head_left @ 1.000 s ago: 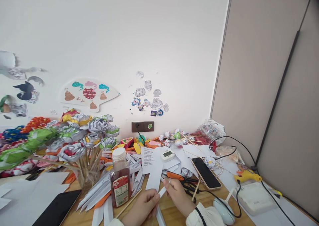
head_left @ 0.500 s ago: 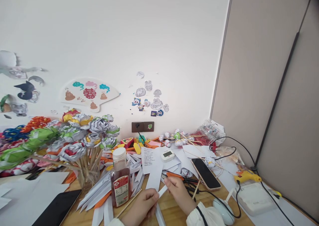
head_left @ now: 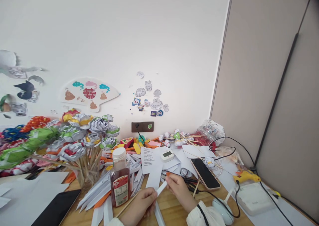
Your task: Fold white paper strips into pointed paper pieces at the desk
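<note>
Between my hands stretches a narrow folded strip of white paper, held slanting above the wooden table. My left hand pinches its lower end. At the upper end, the fingers of my right hand are closed on the same strip. Another long white paper strip lies on the table under my hands. Left of my left hand stands a bottle of dark red liquid with a white cap, and a thin wooden stick passes near the wrist.
Paper flowers on sticks fill a clear container at left. A dark tablet lies at front left. A timer, a phone, a yellow glue gun with its cable and a white box are at right. Folded paper strips crowd the middle.
My hands have moved slightly apart, with more of the white strip showing between them. Both hands keep hold of it. The rest of the table looks the same.
</note>
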A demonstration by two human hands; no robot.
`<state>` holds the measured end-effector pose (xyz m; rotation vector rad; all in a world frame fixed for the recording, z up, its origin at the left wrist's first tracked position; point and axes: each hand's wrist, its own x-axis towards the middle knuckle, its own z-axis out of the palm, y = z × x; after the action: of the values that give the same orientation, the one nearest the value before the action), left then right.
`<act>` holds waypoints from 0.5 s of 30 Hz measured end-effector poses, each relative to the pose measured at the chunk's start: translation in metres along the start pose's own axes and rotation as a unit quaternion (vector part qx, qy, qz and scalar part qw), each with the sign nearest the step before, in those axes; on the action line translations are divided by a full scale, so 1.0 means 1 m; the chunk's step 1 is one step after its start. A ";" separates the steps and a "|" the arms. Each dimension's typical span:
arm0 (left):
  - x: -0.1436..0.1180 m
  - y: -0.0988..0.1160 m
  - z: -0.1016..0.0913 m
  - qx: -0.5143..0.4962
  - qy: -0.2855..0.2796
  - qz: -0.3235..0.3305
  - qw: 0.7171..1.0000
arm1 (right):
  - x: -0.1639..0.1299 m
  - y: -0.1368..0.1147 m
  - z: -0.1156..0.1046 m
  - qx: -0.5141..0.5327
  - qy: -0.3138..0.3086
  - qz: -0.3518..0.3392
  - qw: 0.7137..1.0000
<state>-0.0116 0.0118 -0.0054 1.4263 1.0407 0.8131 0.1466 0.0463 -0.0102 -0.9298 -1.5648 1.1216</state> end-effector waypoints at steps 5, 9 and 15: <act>0.000 0.001 0.000 -0.001 0.000 -0.002 1.000 | -0.001 0.002 0.001 0.018 -0.003 0.007 1.000; -0.001 0.001 -0.001 -0.010 -0.005 0.003 1.000 | 0.000 0.003 0.001 0.013 0.003 -0.003 1.000; -0.001 0.001 -0.002 -0.012 -0.009 0.003 1.000 | 0.001 0.008 0.001 -0.017 0.011 -0.015 1.000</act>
<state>-0.0136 0.0112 -0.0043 1.4143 1.0089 0.8131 0.1455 0.0491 -0.0181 -0.9350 -1.5792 1.0633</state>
